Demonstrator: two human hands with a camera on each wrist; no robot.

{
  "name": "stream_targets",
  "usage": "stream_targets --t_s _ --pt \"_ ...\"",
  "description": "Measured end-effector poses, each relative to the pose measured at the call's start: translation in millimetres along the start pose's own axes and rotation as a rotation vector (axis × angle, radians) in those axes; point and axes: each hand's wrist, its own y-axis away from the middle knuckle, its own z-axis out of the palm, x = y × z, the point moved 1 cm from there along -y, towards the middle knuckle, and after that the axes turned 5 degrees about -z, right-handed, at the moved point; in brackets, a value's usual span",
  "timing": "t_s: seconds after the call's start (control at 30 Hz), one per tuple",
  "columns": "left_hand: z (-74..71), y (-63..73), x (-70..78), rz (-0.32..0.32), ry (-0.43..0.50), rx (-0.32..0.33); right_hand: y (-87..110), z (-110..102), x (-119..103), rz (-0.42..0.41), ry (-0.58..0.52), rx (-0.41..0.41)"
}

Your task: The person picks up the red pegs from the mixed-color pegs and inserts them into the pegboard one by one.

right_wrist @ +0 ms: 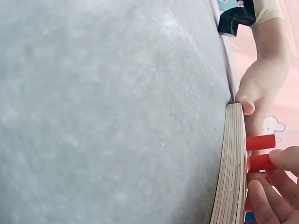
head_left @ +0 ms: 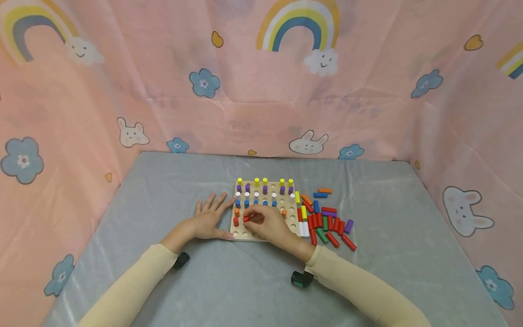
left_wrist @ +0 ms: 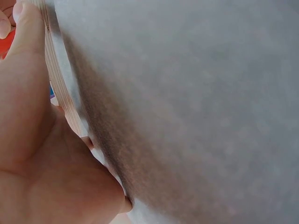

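A wooden peg board (head_left: 282, 232) carries rows of yellow, purple, white, blue, orange and red pegs. My left hand (head_left: 206, 221) lies with fingers spread along the board's left side, its thumb touching the front left corner. Over the front rows, my right hand (head_left: 267, 221) pinches a red peg (right_wrist: 260, 163) between thumb and fingers. That peg stands upright at the board's surface, beside another red peg (right_wrist: 260, 142) at the left end of the row. The right hand hides part of the orange and red rows in the head view.
Loose pegs of several colours, many of them red (head_left: 333, 240), lie to the right of the board. A purple peg (head_left: 348, 226) is at that group's right side. Grey cloth (head_left: 204, 290) covers the table, and a pink patterned curtain (head_left: 245, 118) hangs around it.
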Motion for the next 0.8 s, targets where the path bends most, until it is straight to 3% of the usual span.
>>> stream_targets --t_s 0.8 --pt "0.0 1.0 0.3 0.005 0.009 0.006 1.7 2.8 -0.8 -0.007 0.027 0.007"
